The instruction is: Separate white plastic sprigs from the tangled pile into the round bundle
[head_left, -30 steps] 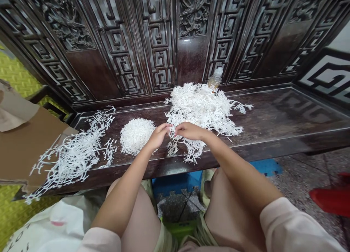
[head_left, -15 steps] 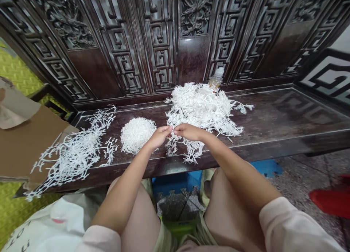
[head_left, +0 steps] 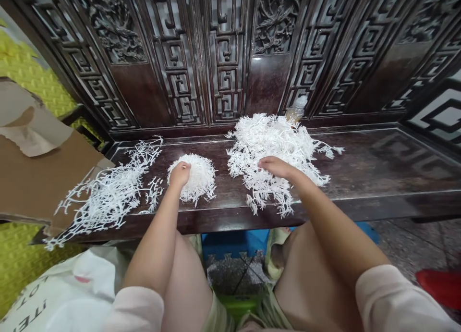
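Observation:
A small round heap of short white plastic pieces (head_left: 200,176) sits on the dark wooden bench. Over its left side is my left hand (head_left: 180,173), fingers curled in with the thumb against them; whatever they hold is hidden. To the right lies a larger tangled heap of white branched plastic sprigs (head_left: 273,135). My right hand (head_left: 275,166) reaches onto the near part of that heap, its fingers bent and close together among the sprigs. I cannot make out what is between them.
Bare white branching stems (head_left: 111,197) lie at the bench's left end, beside a cardboard sheet (head_left: 46,183). A clear bottle with a white cap (head_left: 297,108) stands behind the large heap. The carved wooden backrest (head_left: 268,77) rises behind. A white bag (head_left: 82,293) is at lower left.
My hands were together at the large heap's near left edge. They have parted: the left moved left onto the small heap, the right moved right onto the large heap. The view shifted slightly.

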The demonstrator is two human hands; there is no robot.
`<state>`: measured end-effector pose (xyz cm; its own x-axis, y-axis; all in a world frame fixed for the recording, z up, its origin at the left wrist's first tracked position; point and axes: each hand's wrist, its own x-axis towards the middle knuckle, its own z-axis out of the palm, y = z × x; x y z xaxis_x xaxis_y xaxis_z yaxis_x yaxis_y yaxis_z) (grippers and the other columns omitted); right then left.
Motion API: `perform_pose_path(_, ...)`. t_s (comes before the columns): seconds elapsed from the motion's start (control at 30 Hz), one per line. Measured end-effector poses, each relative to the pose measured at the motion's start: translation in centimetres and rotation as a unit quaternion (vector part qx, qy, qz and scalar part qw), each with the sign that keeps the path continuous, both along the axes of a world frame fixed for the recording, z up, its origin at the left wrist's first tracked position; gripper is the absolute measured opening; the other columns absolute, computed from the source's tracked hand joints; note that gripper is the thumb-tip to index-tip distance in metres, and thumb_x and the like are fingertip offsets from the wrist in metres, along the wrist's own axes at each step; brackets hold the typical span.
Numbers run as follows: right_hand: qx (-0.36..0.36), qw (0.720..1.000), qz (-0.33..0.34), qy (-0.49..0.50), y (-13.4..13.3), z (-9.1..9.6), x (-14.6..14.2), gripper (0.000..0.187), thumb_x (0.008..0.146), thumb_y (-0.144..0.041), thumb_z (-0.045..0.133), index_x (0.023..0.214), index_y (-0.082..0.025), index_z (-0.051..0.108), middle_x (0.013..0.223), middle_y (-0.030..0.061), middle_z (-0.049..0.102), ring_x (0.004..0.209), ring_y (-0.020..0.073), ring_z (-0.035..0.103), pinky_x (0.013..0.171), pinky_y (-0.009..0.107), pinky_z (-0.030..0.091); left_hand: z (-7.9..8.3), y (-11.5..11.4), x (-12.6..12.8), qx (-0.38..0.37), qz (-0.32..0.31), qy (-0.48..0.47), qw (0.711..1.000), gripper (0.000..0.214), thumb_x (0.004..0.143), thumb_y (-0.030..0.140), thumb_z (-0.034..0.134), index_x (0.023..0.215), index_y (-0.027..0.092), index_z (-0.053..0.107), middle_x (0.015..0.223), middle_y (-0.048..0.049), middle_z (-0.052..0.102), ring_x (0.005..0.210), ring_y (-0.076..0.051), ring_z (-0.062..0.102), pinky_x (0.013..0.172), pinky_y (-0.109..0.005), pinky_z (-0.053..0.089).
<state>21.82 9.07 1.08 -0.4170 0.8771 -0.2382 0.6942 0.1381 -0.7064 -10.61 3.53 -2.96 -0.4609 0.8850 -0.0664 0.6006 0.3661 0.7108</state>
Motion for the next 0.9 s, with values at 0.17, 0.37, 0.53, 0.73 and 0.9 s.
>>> perform_pose_path(0.17, -0.038, 0.996, 0.046, 0.068, -2.2, 0.5, -4.6, 0.032, 0.075, -0.041, 0.040, 0.081, -0.016, 0.059, 0.084, 0.0046, 0.055, 0.075, 0.0151, 0.046, 0.072, 0.030, 0.034, -0.3, 1.0, 2.3, -0.007, 0.019, 0.086, 0.996, 0.034, 0.071, 0.028, 0.047, 0.104, 0.020, 0.049, 0.100, -0.0129, 0.052, 0.096, -0.029, 0.047, 0.080, -0.043, 0.033)
perform_pose_path(0.37, -0.068, 0.987, 0.087, 0.113, -3.2, -0.8, -6.9, 0.024, 0.076, -0.038, 0.038, 0.071, -0.018, 0.050, 0.071, 0.0025, 0.050, 0.068, 0.0147, 0.043, 0.069, 0.029, 0.034, 1.3, 0.3, 6.6, 0.072, -0.136, 0.000, 0.988, 0.023, 0.074, 0.030, 0.043, 0.089, 0.020, 0.057, 0.096, -0.0092, 0.055, 0.093, -0.023, 0.048, 0.085, -0.037, 0.033)
perform_pose_path(0.53, -0.028, 0.987, 0.072, 0.142, -3.3, -0.1, -7.1, 0.021, 0.073, -0.038, 0.038, 0.067, -0.021, 0.049, 0.068, 0.0022, 0.053, 0.072, 0.0186, 0.048, 0.069, 0.030, 0.037, 2.0, -0.8, 9.7, 0.098, -0.282, -0.083, 0.951, 0.025, 0.075, 0.042, 0.037, 0.076, 0.026, 0.057, 0.086, -0.0037, 0.060, 0.085, -0.017, 0.054, 0.077, -0.026, 0.040)
perform_pose_path(0.73, 0.082, 0.981, 0.007, 0.175, -3.9, 1.0, -6.7, 0.022, 0.069, -0.036, 0.037, 0.052, -0.025, 0.045, 0.058, -0.0009, 0.050, 0.070, 0.0215, 0.052, 0.069, 0.035, 0.038, 2.9, -1.6, 10.6, 0.127, -0.301, -0.096, 0.940, 0.036, 0.075, 0.048, 0.031, 0.070, 0.022, 0.055, 0.075, -0.0054, 0.059, 0.078, -0.020, 0.054, 0.072, -0.031, 0.040)
perform_pose_path(0.9, 0.058, 0.982, 0.020, 0.179, -4.3, 1.1, -6.6, 0.020, 0.066, -0.035, 0.042, 0.056, -0.020, 0.050, 0.060, 0.0006, 0.050, 0.068, 0.0190, 0.050, 0.067, 0.032, 0.037, 3.0, -1.9, 11.0, 0.139, -0.267, -0.172, 0.938, 0.035, 0.072, 0.050, 0.039, 0.067, 0.019, 0.052, 0.069, -0.0024, 0.054, 0.073, -0.017, 0.049, 0.069, -0.028, 0.037)
